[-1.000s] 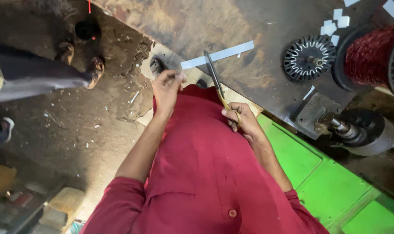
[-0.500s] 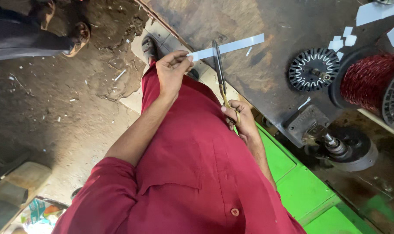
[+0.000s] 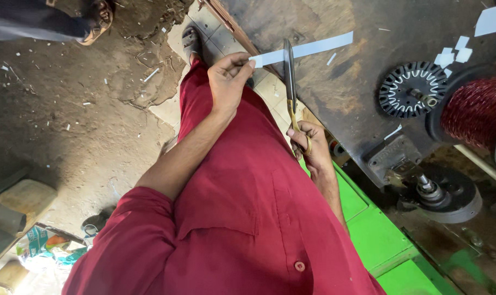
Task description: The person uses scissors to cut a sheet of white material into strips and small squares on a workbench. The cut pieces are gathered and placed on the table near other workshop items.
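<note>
Two hands work one strip of paper [image 3: 308, 49] at the edge of a dark, worn workbench [image 3: 346, 87]. The left hand [image 3: 229, 82] pinches the near end of the strip between thumb and fingertips, closed firmly on it, and holds it out level over the bench edge. The right hand [image 3: 310, 145] has its fingers through the brass-coloured loops of a pair of scissors [image 3: 290, 82] and is closed on those handles. The long dark blades point away from that grip and cross the strip just beyond the left hand's pinch; whether the blades are apart or together at the paper cannot be told from here. Beyond the crossing, the free length of the strip runs on over the bench, away from both hands. Farther out from the scissors hand, a round slotted metal core [image 3: 413, 90] lies flat on the bench, with a spool of red wire [image 3: 477, 112] just beside it and small cut paper pieces [image 3: 455, 52] near them. Below the right wrist stands a green metal cabinet [image 3: 379, 235]. The person wears a red shirt [image 3: 231, 218]. Another person's sandalled foot [image 3: 97, 16] rests on the dirt floor [image 3: 67, 125], well apart from the left hand.
</note>
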Tool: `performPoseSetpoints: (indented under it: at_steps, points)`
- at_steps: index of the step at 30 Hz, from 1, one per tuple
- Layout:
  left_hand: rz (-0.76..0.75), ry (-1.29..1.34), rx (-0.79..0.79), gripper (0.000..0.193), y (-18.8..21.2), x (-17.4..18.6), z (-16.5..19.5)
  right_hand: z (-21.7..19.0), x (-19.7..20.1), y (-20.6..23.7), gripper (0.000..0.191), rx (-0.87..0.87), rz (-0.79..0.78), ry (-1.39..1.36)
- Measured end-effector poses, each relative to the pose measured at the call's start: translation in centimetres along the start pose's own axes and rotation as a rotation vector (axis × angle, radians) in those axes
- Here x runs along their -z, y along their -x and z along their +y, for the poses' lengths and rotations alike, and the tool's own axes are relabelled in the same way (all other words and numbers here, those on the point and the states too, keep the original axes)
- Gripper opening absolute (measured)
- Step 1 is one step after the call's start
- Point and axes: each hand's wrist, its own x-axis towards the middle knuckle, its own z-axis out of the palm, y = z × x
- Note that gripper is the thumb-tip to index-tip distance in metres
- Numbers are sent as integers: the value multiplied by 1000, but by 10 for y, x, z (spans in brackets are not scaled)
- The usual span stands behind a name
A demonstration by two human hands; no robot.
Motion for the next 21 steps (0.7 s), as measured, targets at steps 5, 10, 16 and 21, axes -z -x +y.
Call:
performPoseSetpoints:
  at_steps: [5, 10, 16, 21]
  points:
    - [6, 11, 13, 15, 1, -1, 1, 1, -2, 0, 18, 1, 1, -17]
    - [8, 2, 15, 15, 0, -3, 3, 0, -1, 0, 20, 7, -7, -6]
    - [5, -11, 23, 15, 1, -3, 4, 4, -1, -2, 20, 42, -6, -1]
    - [11, -3, 19, 15, -2, -5, 3, 17, 7, 6, 28, 129, -22, 10]
